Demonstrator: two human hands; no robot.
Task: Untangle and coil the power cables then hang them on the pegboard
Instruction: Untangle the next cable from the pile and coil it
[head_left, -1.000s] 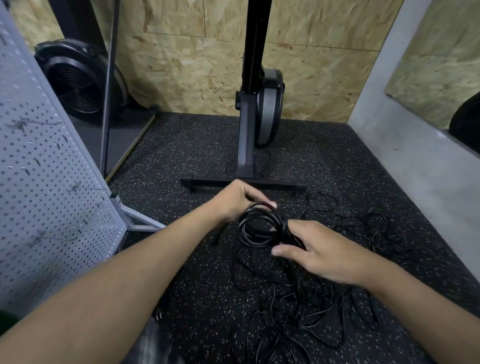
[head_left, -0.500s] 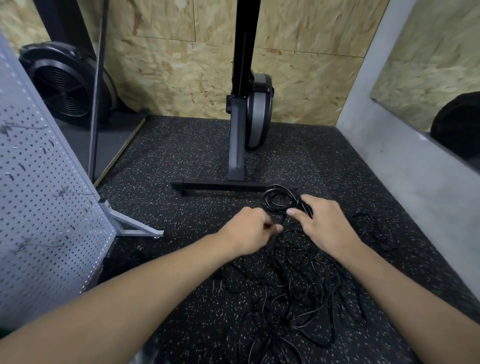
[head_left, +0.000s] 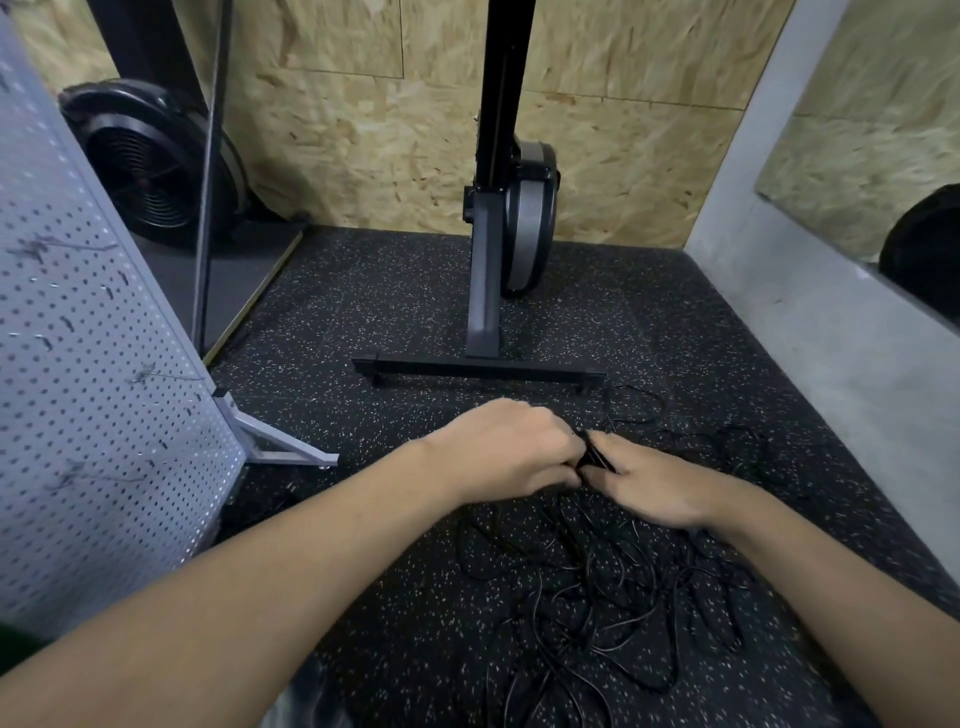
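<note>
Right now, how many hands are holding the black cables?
2. The left hand and the right hand meet above the loose cable tangle, each gripping the same small black cable bundle between them. No other hand shows.

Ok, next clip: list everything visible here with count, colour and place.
Tangled thin power cables: one heap, black, floor below the hands.
Gripped cable section: one, black, between both hands.
Perforated metal pegboard: one, white, standing left.
Upright exercise-machine frame: one, black with grey wheel, centre back.
Round vented housing: one, black, back left.
Speckled rubber floor: one, black, underfoot.
Chipboard wall: one, tan, behind.
Left hand: one, fingers curled on the cable section.
Right hand: one, pinching it.
</note>
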